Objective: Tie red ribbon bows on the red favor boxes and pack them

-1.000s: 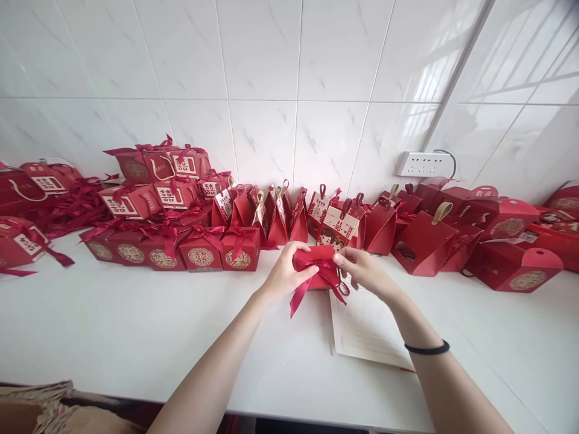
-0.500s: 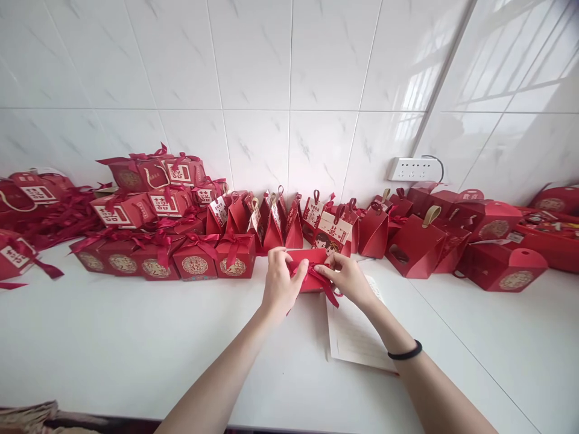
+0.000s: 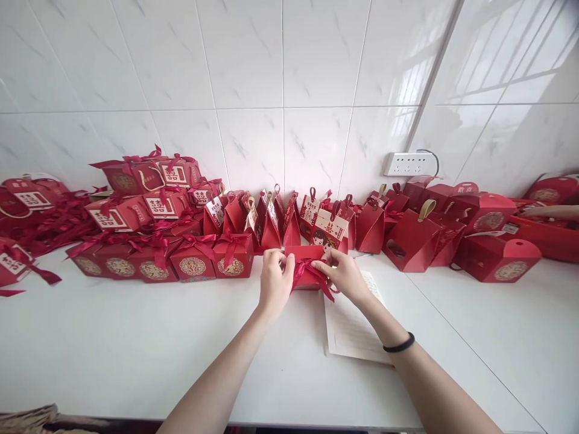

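Shifted the right hand (image 3: 346,274) since a second ago, from the top corner of the small red cardboard box (image 3: 300,252) onto its glossy crimson satin ribbon (image 3: 305,266), apparently pinching it, thumb near curled fingers. Clasping the box's left side with the left hand (image 3: 275,280), fingers nearly closed. Lying between both hands, long side running crosswise; nearer the right at the ribbon.

Bright, diffuse light whitens the smooth white table (image 3: 275,380). Above its back-right corner, glossy grey-veined white wall tiles (image 3: 316,72) glare with a barred window's reflection (image 3: 511,54). Soft shadow edges the white rectangular paper (image 3: 355,328), too blurred to read; wide-angle distortion splays the tile seams (image 3: 283,60).
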### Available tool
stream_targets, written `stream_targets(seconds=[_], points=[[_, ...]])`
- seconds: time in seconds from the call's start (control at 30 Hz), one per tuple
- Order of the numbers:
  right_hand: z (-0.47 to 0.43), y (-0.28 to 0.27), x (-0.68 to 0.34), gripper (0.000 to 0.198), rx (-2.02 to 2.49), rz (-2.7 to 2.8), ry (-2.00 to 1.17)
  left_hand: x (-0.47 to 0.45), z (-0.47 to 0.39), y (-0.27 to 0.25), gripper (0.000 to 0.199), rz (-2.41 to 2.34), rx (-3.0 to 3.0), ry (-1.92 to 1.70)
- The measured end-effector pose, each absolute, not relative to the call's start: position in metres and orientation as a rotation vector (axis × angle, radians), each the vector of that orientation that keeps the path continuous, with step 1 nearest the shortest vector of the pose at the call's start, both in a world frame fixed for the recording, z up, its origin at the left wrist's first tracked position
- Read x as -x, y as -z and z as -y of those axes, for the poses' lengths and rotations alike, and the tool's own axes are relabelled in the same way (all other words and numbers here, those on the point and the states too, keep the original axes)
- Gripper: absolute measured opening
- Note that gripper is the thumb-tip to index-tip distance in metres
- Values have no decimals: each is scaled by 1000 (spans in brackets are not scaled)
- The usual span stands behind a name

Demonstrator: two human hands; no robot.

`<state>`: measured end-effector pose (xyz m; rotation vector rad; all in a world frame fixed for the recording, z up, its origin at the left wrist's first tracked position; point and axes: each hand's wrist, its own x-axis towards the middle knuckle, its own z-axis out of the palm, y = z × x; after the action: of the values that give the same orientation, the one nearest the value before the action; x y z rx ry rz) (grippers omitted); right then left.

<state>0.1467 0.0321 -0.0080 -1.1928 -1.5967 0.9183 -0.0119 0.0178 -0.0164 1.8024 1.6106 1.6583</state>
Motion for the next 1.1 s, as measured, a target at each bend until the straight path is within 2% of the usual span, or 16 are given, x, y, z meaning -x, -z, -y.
stream_targets(seconds=[0.17, 0.67, 0.93, 1.0, 1.1], points=[[-34, 7, -149, 46, 1194, 1523, -1015, 10, -18, 20, 17, -1611, -1811, -1708], [-37, -3, -156, 52, 1114, 1344, -1251, 5, -19, 23, 19, -1593, -1679, -1659], [-42, 12, -158, 51, 956, 1278, -1537, 6, -22, 23, 19, -1615, -1584, -1711], [-41, 11, -160, 52, 971, 1308, -1505, 8, -23, 23, 19, -1615, -1593, -1696], [-39, 7, -164, 57, 1080, 1442, -1180, 12, -21, 21, 20, -1622, -1630, -1663]])
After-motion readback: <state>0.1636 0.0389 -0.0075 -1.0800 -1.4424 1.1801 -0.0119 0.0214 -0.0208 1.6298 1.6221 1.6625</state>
